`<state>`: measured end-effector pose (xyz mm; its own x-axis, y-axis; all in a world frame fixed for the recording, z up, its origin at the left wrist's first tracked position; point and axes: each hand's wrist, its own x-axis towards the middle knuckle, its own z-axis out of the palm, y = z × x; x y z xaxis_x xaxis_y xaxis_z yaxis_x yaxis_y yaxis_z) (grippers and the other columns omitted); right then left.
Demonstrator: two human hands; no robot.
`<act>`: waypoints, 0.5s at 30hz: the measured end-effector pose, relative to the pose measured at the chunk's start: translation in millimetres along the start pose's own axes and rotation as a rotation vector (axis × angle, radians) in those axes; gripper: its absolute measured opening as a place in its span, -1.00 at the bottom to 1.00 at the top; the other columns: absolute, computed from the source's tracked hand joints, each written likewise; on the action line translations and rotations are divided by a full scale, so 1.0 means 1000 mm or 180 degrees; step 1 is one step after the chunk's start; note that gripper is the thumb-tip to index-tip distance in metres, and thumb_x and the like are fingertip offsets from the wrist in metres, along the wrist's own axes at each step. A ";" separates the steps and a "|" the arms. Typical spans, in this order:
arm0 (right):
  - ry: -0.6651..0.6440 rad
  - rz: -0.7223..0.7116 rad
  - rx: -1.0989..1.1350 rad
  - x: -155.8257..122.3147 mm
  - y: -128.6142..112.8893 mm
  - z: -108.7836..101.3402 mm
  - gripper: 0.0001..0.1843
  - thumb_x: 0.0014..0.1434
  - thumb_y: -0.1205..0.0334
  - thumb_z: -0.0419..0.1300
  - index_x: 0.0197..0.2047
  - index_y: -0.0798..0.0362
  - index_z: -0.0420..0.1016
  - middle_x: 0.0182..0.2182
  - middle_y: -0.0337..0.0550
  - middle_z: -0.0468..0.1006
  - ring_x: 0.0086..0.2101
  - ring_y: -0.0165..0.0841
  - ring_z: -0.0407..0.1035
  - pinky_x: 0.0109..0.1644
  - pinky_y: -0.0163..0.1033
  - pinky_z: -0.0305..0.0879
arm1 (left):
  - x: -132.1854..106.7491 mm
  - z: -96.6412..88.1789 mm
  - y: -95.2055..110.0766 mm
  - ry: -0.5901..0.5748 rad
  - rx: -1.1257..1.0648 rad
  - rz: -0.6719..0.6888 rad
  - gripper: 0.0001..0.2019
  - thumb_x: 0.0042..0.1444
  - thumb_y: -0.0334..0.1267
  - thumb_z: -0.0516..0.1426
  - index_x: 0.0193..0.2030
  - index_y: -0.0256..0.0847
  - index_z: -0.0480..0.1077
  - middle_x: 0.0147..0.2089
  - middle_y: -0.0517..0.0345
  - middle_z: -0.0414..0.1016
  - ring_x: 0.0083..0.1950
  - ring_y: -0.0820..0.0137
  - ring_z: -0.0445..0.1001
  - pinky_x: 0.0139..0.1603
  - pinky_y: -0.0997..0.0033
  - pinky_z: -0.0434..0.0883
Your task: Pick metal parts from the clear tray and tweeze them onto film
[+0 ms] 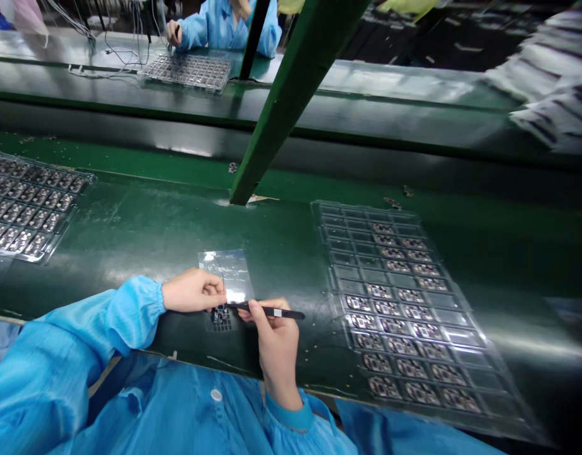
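Head view: handwork at a clear sheet point(234, 272) lying on the green desk point(153, 221). At the sheet's near end sits a grid of small dark pieces point(222, 324). The left hand point(193, 290), at the sheet's left edge, has its fingertips drawn nearly together; whether they pinch the sheet or a small part cannot be told. The right hand point(277, 335), at the sheet's near right corner, is closed around black tweezers point(285, 313), whose tips reach the dark pieces; whether they grip one is too small to tell. Right of the sheet stands a partly filled tray point(340, 243) of circuit boards point(422, 330). Likely faults: an unsteady left hand could let the thin sheet slide or curl; uneven pressure on the tweezers could flick a piece away or scratch its neighbour.
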<state>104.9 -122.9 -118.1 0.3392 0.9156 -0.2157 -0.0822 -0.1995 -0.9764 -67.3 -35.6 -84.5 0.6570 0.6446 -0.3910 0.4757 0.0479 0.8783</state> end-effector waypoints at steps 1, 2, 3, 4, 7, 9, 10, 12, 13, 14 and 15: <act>0.0045 -0.0023 -0.0028 0.000 0.001 0.001 -0.69 0.03 0.00 0.32 -0.41 0.02 0.34 -0.54 -0.20 0.55 -0.49 -0.29 0.49 -0.33 -0.17 0.48 | 0.000 0.000 -0.001 -0.0017 -0.0058 -0.0006 -0.85 0.10 -0.24 0.14 -0.41 -0.28 0.39 -0.57 0.27 0.43 -0.52 0.52 0.40 -0.44 0.60 0.30; 0.0064 -0.0037 -0.0053 0.000 0.002 0.001 -0.67 0.03 -0.01 0.31 -0.40 0.03 0.33 -0.54 -0.20 0.55 -0.50 -0.29 0.49 -0.33 -0.16 0.48 | 0.001 -0.001 -0.002 -0.0032 -0.0109 -0.0012 -0.85 0.09 -0.24 0.16 -0.41 -0.28 0.40 -0.57 0.26 0.44 -0.52 0.53 0.40 -0.44 0.60 0.30; 0.0047 -0.0039 -0.0070 -0.001 0.002 0.001 -0.66 0.03 -0.02 0.31 -0.40 0.04 0.32 -0.54 -0.20 0.55 -0.50 -0.29 0.49 -0.33 -0.16 0.48 | 0.001 -0.001 -0.003 -0.0045 -0.0149 -0.0019 -0.85 0.07 -0.24 0.17 -0.41 -0.28 0.41 -0.56 0.26 0.44 -0.52 0.53 0.40 -0.44 0.60 0.30; 0.0037 -0.0038 -0.0076 -0.001 0.002 0.001 -0.65 0.03 -0.03 0.31 -0.39 0.04 0.32 -0.54 -0.20 0.55 -0.50 -0.29 0.49 -0.32 -0.17 0.48 | 0.001 -0.001 -0.004 -0.0051 -0.0177 -0.0022 -0.86 0.06 -0.24 0.18 -0.41 -0.28 0.42 -0.56 0.26 0.44 -0.52 0.52 0.40 -0.44 0.60 0.30; 0.0018 -0.0022 -0.0062 -0.001 0.002 0.001 -0.65 0.04 -0.04 0.31 -0.39 0.03 0.32 -0.54 -0.20 0.55 -0.49 -0.29 0.49 -0.32 -0.17 0.47 | 0.002 -0.001 -0.004 -0.0034 -0.0178 -0.0008 -0.87 0.03 -0.25 0.19 -0.42 -0.29 0.43 -0.55 0.25 0.45 -0.50 0.51 0.40 -0.42 0.58 0.30; 0.0009 -0.0010 -0.0041 -0.001 0.001 0.001 -0.65 0.03 -0.04 0.32 -0.39 0.03 0.32 -0.53 -0.20 0.55 -0.49 -0.29 0.49 -0.32 -0.17 0.47 | 0.002 0.000 -0.003 0.0009 -0.0121 0.0024 -0.88 0.01 -0.27 0.18 -0.43 -0.29 0.43 -0.55 0.26 0.43 -0.49 0.52 0.38 -0.42 0.58 0.30; 0.0007 -0.0011 -0.0030 -0.001 0.001 0.001 -0.64 0.03 -0.04 0.32 -0.39 0.04 0.32 -0.53 -0.21 0.55 -0.49 -0.29 0.49 -0.32 -0.18 0.47 | 0.002 0.000 -0.003 0.0042 -0.0074 0.0054 -0.90 0.00 -0.29 0.17 -0.44 -0.29 0.43 -0.55 0.26 0.42 -0.49 0.52 0.37 -0.42 0.58 0.30; -0.0003 -0.0018 -0.0015 -0.001 0.001 0.001 -0.65 0.03 -0.03 0.32 -0.39 0.04 0.32 -0.54 -0.21 0.55 -0.50 -0.30 0.49 -0.32 -0.19 0.46 | 0.002 0.002 -0.002 0.0113 0.0021 0.0142 -0.95 -0.03 -0.35 0.16 -0.45 -0.29 0.42 -0.54 0.28 0.41 -0.49 0.53 0.35 -0.40 0.59 0.30; -0.0009 -0.0024 -0.0014 -0.001 0.001 0.001 -0.65 0.04 -0.03 0.32 -0.39 0.04 0.32 -0.54 -0.21 0.55 -0.49 -0.31 0.49 -0.32 -0.19 0.46 | 0.002 0.003 -0.003 0.0146 0.0060 0.0187 -0.96 -0.05 -0.37 0.16 -0.45 -0.28 0.42 -0.53 0.28 0.41 -0.48 0.53 0.35 -0.39 0.58 0.31; -0.0019 -0.0029 -0.0017 -0.001 0.001 0.001 -0.65 0.04 -0.02 0.32 -0.38 0.04 0.32 -0.53 -0.21 0.55 -0.49 -0.31 0.49 -0.32 -0.20 0.46 | 0.002 0.004 -0.003 0.0178 0.0090 0.0226 -0.97 -0.06 -0.39 0.15 -0.46 -0.28 0.41 -0.52 0.28 0.42 -0.48 0.53 0.35 -0.38 0.58 0.31; -0.0028 -0.0036 -0.0024 -0.001 0.002 0.001 -0.66 0.05 -0.02 0.32 -0.38 0.04 0.33 -0.53 -0.21 0.55 -0.49 -0.31 0.49 -0.32 -0.21 0.46 | 0.002 0.005 -0.003 0.0212 0.0110 0.0261 -0.98 -0.08 -0.40 0.14 -0.47 -0.28 0.41 -0.52 0.27 0.42 -0.47 0.53 0.36 -0.37 0.57 0.32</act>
<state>103.4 -124.1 -119.3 0.3320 0.9209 -0.2044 -0.0713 -0.1916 -0.9789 -64.4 -38.0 -89.5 0.6548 0.6945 -0.2982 0.4427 -0.0326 0.8961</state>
